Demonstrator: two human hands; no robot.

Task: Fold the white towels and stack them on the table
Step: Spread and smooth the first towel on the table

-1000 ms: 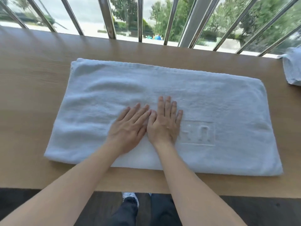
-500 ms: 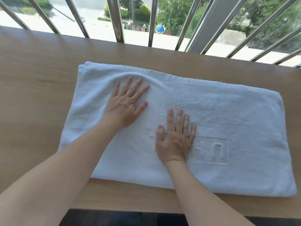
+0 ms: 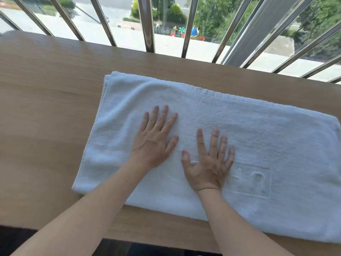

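A white towel, folded into a long rectangle, lies flat on the wooden table. An embossed logo patch marks its near right part. My left hand presses palm-down on the towel's left half with fingers spread. Palm-down too, my right hand rests just to the right and a little nearer, beside the logo. Neither hand grips the cloth. The towel's right end runs out of view.
Slanted metal railing bars stand along the table's far edge, with a street and trees beyond. Bare wood stretches to the left of the towel. The table's near edge lies just below the towel, dark floor under it.
My hands have parted: the left slid out to the left half of the towel, the right stayed near the logo. The view has shifted left, and the second towel at far right has left the frame.
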